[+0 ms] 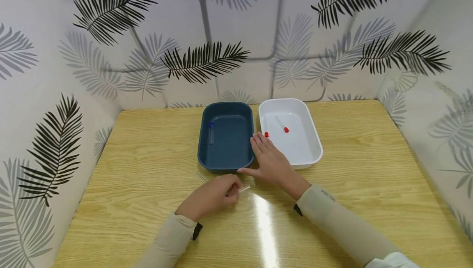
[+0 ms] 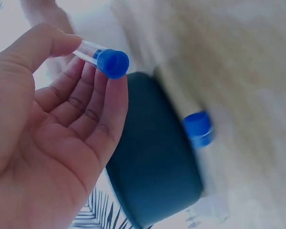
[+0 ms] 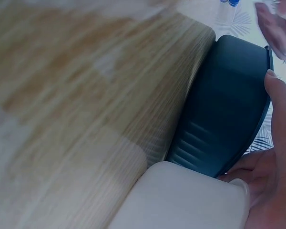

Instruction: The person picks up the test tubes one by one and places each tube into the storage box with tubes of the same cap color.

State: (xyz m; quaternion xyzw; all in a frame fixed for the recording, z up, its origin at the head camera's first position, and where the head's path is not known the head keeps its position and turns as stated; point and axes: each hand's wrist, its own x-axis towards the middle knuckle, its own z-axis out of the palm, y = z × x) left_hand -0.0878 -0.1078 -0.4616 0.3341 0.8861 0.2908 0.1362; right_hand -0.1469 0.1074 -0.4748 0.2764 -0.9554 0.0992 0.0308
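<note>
My left hand point(image 1: 214, 194) pinches a small clear tube with a blue cap point(image 2: 113, 63) between thumb and fingertips, low over the table in front of the dark blue tray point(image 1: 226, 162). Another clear tube point(image 1: 201, 177) lies on the table just behind this hand; its blue cap point(image 2: 198, 129) shows in the left wrist view. My right hand point(image 1: 271, 161) rests at the dark tray's front right corner, thumb on the front rim and fairly straight fingers along the right rim, beside the white tray point(image 1: 315, 145). A blue-capped tube point(image 1: 211, 133) lies inside the dark tray.
The white tray stands close to the right of the dark one. In it are a red-capped tube point(image 1: 282, 124) and another red cap point(image 1: 266, 134), partly hidden by its wall and my fingers. A patterned wall covering point(image 1: 236, 83) stands behind the wooden table point(image 1: 155, 145).
</note>
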